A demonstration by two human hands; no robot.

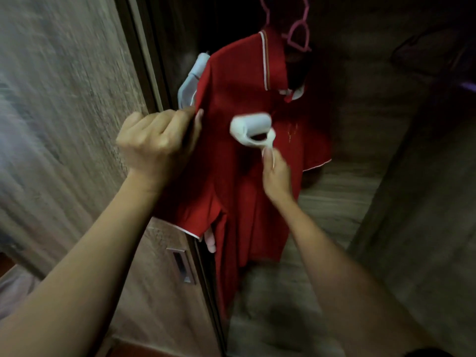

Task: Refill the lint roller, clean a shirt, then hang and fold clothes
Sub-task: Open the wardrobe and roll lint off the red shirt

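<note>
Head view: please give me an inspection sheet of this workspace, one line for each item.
Surface: nothing seen.
Job's things: red shirt hangs on pink hanger; white lint roller against its front.
Clutter: pale blue garment behind the shirt.
Hands: left hand grips the shirt's edge; right hand holds the roller's handle.
Cables: nothing seen.
Surroundings: wooden door at left, recessed handle below; picture blurred.
</note>
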